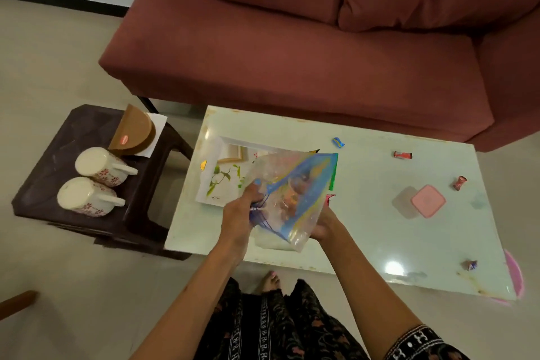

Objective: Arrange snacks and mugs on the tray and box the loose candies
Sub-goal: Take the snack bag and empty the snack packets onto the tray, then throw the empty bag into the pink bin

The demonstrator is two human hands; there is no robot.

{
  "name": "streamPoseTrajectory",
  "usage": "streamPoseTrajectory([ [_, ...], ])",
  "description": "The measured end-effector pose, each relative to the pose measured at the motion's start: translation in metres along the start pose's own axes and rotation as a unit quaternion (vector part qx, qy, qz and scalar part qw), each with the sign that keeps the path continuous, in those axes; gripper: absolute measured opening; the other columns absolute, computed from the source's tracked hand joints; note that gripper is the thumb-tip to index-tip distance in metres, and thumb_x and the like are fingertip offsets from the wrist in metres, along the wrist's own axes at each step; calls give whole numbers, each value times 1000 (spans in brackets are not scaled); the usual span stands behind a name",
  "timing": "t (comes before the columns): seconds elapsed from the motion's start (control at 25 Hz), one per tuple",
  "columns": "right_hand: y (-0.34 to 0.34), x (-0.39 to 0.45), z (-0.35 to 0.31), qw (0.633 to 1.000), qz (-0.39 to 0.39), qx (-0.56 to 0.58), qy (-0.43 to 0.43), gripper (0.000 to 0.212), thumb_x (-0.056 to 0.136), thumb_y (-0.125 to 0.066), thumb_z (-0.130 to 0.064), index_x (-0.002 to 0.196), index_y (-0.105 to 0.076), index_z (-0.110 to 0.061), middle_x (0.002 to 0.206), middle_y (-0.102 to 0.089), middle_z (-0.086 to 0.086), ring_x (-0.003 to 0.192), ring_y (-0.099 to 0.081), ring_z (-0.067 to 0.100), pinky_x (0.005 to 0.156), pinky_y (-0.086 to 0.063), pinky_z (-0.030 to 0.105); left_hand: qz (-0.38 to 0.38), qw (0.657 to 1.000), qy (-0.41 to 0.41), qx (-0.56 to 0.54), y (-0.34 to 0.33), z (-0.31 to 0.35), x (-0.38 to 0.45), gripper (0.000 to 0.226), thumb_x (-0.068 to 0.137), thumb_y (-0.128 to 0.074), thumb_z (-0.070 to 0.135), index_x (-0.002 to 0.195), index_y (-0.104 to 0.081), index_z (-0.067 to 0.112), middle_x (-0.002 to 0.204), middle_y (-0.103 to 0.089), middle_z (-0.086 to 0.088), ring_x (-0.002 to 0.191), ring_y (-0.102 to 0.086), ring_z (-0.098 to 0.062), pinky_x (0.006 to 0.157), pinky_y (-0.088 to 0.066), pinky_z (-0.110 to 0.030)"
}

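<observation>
Both hands, left hand [238, 218] and right hand [324, 226], grip a clear snack bag [287, 199] above the tray [217, 181]; four loose candies [402, 154] lie to the tray's right.

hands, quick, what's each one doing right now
Left hand: closed on the plastic snack bag, gripping its left edge.
Right hand: holding the same bag from the right side.

Tray [217, 184] on the table's [365, 213] left end, lidded box [428, 201] toward its right, mugs [98, 181] on the stool [58, 155] left.
</observation>
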State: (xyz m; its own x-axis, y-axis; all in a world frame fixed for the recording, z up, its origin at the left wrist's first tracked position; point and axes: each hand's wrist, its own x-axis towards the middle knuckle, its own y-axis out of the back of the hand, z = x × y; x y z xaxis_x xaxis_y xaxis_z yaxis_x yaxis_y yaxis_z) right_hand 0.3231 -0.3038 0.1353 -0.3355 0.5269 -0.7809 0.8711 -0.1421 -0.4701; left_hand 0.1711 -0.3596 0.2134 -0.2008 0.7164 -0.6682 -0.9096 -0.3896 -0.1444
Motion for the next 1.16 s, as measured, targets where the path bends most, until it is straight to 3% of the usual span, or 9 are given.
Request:
streamPoseTrajectory([
  [0.12,-19,-21,-8,983,-60,-157,69,43,99,-24,-5,135,-47,-7,97,-69,5,83,-58,24,79,-47,29,-58,998,15,33,-10,-11,-12,30,71,-62,54,78,-62,25,78,-67,3,77,-63,-14,80,-49,-38],
  [0.28,-27,-62,8,944,-103,-242,198,28,91,-50,-17,77,-73,-27,75,-73,-10,72,-66,9,65,-55,19,-11,1000,-18,11,-25,-22,-33,60,44,-74,63,90,-63,26,88,-64,8,86,-61,-10,68,-49,-27],
  [0.44,-4,-96,37,922,-156,-311,172,31,92,-47,1,85,-73,-16,83,-71,1,77,-67,17,79,-56,35,96,991,-5,-93,-25,-55,-53,37,65,-76,25,94,-57,13,87,-64,-4,75,-65,-17,46,-50,-24],
  [0.56,21,-121,66,940,-96,-269,186,22,86,-52,8,98,-69,0,82,-71,7,73,-67,21,72,-57,33,132,982,-38,-128,-30,-87,-77,25,70,-69,8,88,-55,17,84,-61,-3,75,-62,-20,43,-51,-25],
  [0.68,54,-147,96,937,81,-276,199,33,87,-63,-17,118,-57,-9,109,-63,6,89,-61,15,72,-54,26,163,968,-73,-178,-37,-118,-100,24,75,-61,3,81,-54,25,81,-59,3,73,-60,-14,41,-50,-21],
  [0.76,75,-165,109,940,80,-325,61,55,83,-54,-56,124,-49,-20,120,-57,7,95,-60,21,71,-54,32,176,959,-96,-199,-45,-133,-115,26,77,-59,2,83,-55,27,82,-60,5,75,-60,-14,48,-54,-26],
  [0.92,115,-204,95,978,-55,-181,-93,72,67,-38,-85,98,-57,-23,67,-69,1,57,-67,18,48,-52,25,187,964,-178,-60,-81,-168,-141,21,79,-61,5,98,-59,14,96,-66,-4,93,-63,-24,84,-53,-35],
  [1.04,153,-224,66,989,-47,-132,-55,77,65,-45,-83,110,-62,-23,103,-70,6,85,-71,24,66,-58,35,154,933,-288,151,-128,-189,-154,25,76,-66,11,100,-62,5,94,-64,-6,92,-62,-27,74,-43,-19],
  [1.16,190,-240,36,995,-35,-88,-11,70,72,-51,-74,110,-66,-18,107,-70,9,92,-70,28,76,-57,43,81,844,-390,359,-176,-212,-162,38,68,-72,15,104,-63,7,104,-64,-10,105,-55,-28,83,-41,-29],
])
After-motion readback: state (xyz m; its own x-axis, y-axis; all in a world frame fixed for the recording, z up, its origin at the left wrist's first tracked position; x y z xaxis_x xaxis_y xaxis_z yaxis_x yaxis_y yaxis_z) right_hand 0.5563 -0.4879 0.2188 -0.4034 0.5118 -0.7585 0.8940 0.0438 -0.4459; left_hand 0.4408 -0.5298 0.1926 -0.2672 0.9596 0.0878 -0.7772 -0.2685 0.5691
